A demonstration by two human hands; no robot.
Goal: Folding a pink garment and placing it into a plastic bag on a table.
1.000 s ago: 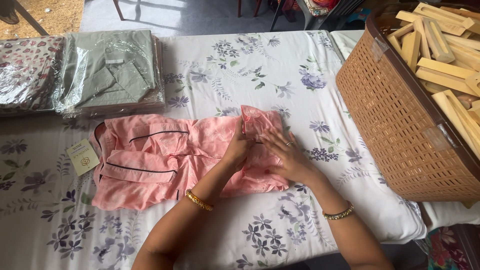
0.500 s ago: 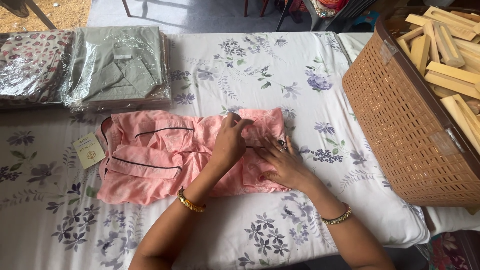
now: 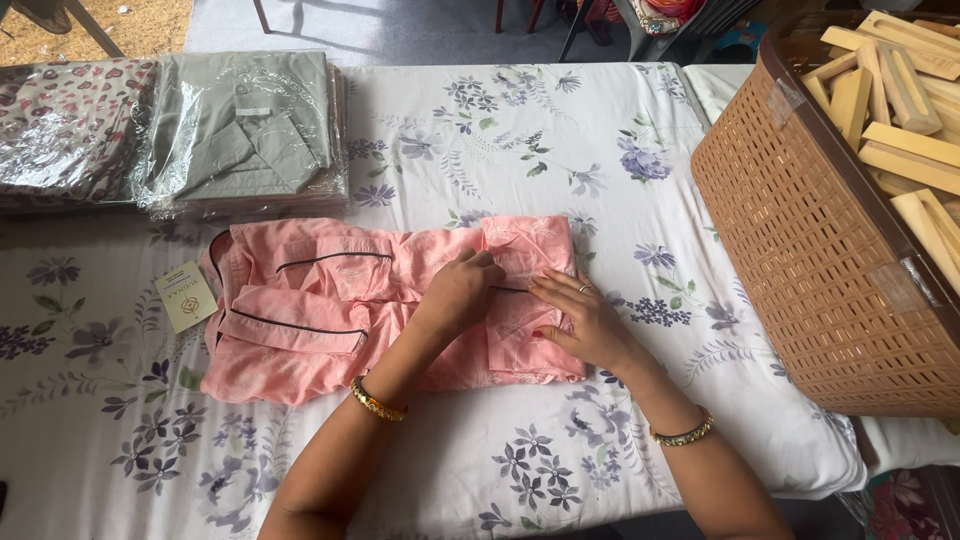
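Both hands flat, fingers spread, nothing clamped: left hand and right hand pin pink shirt fold against sheet. Basket at 3 o'clock.

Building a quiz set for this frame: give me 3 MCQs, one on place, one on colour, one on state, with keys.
1. Where are the wrapped garment packs relative to the pink garment?
A. Far left, beyond it
B. Inside the basket
C. Under it

2. What colour is the basket?
A. Blue
B. Brown
C. White

3. What are both hands doing?
A. Lifting the basket
B. Resting off the table
C. Pressing on the pink garment

Key:
1 A, the packs lie at the far left edge of the floral sheet, past the garment.
2 B, its lattice wall is brown and it holds pale wooden pieces.
3 C, the left hand and right hand both lie on the garment's folded right part.
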